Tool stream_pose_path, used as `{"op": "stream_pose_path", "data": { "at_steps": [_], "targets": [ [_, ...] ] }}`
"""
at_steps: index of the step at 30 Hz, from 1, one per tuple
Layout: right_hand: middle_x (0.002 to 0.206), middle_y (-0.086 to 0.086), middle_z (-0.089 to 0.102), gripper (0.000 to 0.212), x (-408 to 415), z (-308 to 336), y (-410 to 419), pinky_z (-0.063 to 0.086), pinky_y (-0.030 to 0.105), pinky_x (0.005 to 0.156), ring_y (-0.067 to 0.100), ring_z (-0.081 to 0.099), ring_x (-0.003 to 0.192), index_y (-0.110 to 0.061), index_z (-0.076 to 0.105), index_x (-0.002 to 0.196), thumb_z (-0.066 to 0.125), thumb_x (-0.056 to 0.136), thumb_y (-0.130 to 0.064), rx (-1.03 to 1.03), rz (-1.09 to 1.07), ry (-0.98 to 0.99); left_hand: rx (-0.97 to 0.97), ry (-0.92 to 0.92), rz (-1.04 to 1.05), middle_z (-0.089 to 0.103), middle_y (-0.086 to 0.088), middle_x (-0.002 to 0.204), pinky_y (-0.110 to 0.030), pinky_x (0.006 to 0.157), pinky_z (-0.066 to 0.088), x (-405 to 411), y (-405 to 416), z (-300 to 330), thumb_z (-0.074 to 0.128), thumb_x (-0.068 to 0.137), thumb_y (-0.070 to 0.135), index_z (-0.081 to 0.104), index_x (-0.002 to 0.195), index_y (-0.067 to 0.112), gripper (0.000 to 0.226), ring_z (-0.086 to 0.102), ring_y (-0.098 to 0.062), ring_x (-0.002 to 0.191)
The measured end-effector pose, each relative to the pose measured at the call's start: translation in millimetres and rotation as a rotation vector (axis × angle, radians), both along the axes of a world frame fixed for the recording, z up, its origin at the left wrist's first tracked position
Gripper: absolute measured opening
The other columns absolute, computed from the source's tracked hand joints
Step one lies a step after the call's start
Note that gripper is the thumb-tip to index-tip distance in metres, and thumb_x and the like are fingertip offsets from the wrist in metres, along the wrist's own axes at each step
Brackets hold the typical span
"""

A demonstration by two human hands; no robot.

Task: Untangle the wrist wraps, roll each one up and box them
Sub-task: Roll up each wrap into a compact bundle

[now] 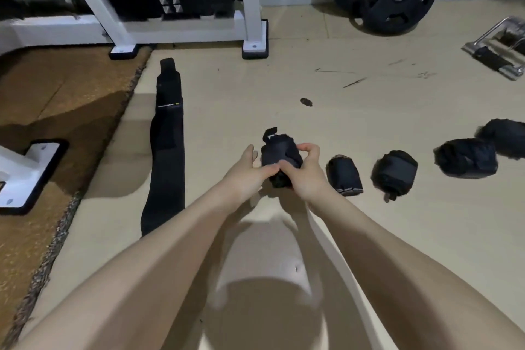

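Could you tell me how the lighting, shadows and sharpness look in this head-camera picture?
Head view: dim indoor light; a broad soft shadow of the person falls on the floor below the forearms. The wide lens bows the white rack frame. The rolled wraps at far right look fuzzy, and the dark wrap held by the left hand and right hand shows little detail.

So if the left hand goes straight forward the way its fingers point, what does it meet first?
Probably only bare floor: the left hand points up-frame, its fingers passing left of the rolled wrap it holds. Depth is unclear.
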State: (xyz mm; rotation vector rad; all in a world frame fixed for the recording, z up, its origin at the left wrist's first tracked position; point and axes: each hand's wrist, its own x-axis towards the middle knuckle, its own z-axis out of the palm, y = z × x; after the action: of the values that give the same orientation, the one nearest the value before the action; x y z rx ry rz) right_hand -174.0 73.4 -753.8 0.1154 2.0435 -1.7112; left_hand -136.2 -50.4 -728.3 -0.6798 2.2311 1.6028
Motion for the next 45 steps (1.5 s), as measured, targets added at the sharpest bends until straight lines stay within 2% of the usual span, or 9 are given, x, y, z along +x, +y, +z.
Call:
{"op": "stream_pose_path", "data": {
  "at_steps": [7, 12, 14, 17, 22, 30, 35, 40, 45],
  "targets": [
    [0.109, 0.003, 0.05, 0.03, -3.9, -78.1, -24.7, 0.046, 0.021, 0.071, 0.016, 0.053, 0.091, -0.013, 0.027, 0.125, 0.043, 0.1, -0.019, 0.014, -0.062, -0.096, -0.252, -0.07, 0.288, 0.04, -0.004, 0.148, -0.02, 0.087, 0.03, 23.8, -73.7, -85.3, 0.04, 0.098, 0.015, 0.032, 0.147, 0.013, 0.049, 0.048, -0.017, 0.121],
    [0.148, 0.005, 0.032, 0.046, -12.0, -84.4, -42.5, 0.021, 0.04, 0.107, 0.026, 0.023, 0.136, -0.018, 0.039, 0.139, 0.042, 0.097, -0.037, 0.594, -0.108, 0.139, -0.503, 0.079, 0.263, 0.049, 0.002, 0.113, -0.001, 0.064, 0.031, 58.0, -102.7, -118.9, 0.033, 0.095, 0.0, 0.057, 0.112, 0.011, 0.031, 0.042, -0.011, 0.094],
    [0.149, 0.002, 0.031, 0.044, -8.9, -74.0, -51.9, 0.014, 0.039, 0.109, 0.021, 0.018, 0.138, -0.017, 0.041, 0.138, 0.043, 0.097, -0.033, 0.539, -0.141, 0.29, -0.581, 0.136, 0.363, 0.051, 0.002, 0.126, 0.001, 0.079, 0.031, 60.3, -106.5, -119.8, 0.037, 0.096, 0.004, 0.058, 0.117, 0.012, 0.03, 0.048, -0.009, 0.107],
    [0.143, 0.0, 0.039, 0.028, 0.7, -67.4, -71.9, 0.012, 0.032, 0.106, 0.016, 0.02, 0.136, -0.016, 0.056, 0.119, 0.045, 0.094, -0.018, 0.507, 0.003, 0.449, -0.831, -0.088, 0.383, 0.026, -0.009, 0.153, -0.034, 0.109, 0.027, 59.6, -120.7, -121.6, 0.058, 0.088, 0.02, 0.038, 0.14, 0.014, 0.056, 0.027, -0.028, 0.136],
    [0.132, -0.005, 0.048, 0.025, 19.2, -68.1, -95.7, 0.016, 0.019, 0.091, 0.013, 0.024, 0.132, -0.014, 0.063, 0.102, 0.043, 0.089, -0.003, 0.46, 0.2, 0.411, -0.566, -0.581, 0.416, 0.036, -0.015, 0.131, -0.041, 0.083, 0.039, 59.0, -124.6, -103.9, 0.075, 0.069, 0.034, 0.018, 0.14, 0.02, 0.092, 0.041, -0.036, 0.117],
    [0.112, -0.001, 0.054, 0.045, 42.6, -41.9, -75.5, 0.038, 0.03, 0.088, 0.016, 0.052, 0.099, -0.017, 0.043, 0.133, 0.038, 0.097, -0.044, 0.141, 0.348, -0.189, 0.351, -0.162, 0.52, 0.043, -0.008, 0.077, -0.029, 0.063, 0.041, 49.1, -81.9, -53.6, 0.045, 0.073, 0.007, 0.047, 0.098, -0.008, 0.029, 0.046, -0.021, 0.067],
    [0.115, 0.014, 0.062, 0.04, 52.2, -2.1, -30.2, 0.05, 0.044, 0.09, 0.028, 0.065, 0.094, -0.019, 0.044, 0.126, 0.044, 0.097, -0.046, -0.185, 0.243, -0.4, 0.766, -0.073, 0.479, 0.057, -0.018, 0.096, -0.041, 0.084, 0.046, 56.7, -31.6, -14.8, 0.042, 0.07, 0.005, 0.055, 0.1, -0.002, 0.034, 0.056, -0.032, 0.087],
    [0.091, 0.0, 0.068, 0.028, 53.8, 45.1, 24.1, 0.042, 0.022, 0.048, 0.015, 0.065, 0.069, -0.02, 0.052, 0.122, 0.056, 0.095, -0.026, -0.128, 0.28, -0.29, 0.526, 0.077, 0.385, 0.072, -0.007, 0.103, -0.026, 0.083, 0.053, 59.7, 12.1, 22.9, 0.043, 0.1, 0.015, 0.064, 0.109, 0.006, 0.025, 0.067, -0.02, 0.095],
    [0.078, -0.002, 0.065, 0.019, 56.2, 98.4, 61.1, 0.039, 0.017, 0.047, 0.003, 0.057, 0.053, -0.012, 0.061, 0.112, 0.056, 0.095, -0.017, -0.09, 0.324, -0.149, 0.258, 0.082, 0.275, 0.07, -0.006, 0.109, -0.025, 0.067, 0.054, 71.9, 40.2, 72.8, 0.051, 0.098, 0.036, 0.062, 0.115, 0.013, 0.031, 0.067, -0.017, 0.091]
  ]
}}
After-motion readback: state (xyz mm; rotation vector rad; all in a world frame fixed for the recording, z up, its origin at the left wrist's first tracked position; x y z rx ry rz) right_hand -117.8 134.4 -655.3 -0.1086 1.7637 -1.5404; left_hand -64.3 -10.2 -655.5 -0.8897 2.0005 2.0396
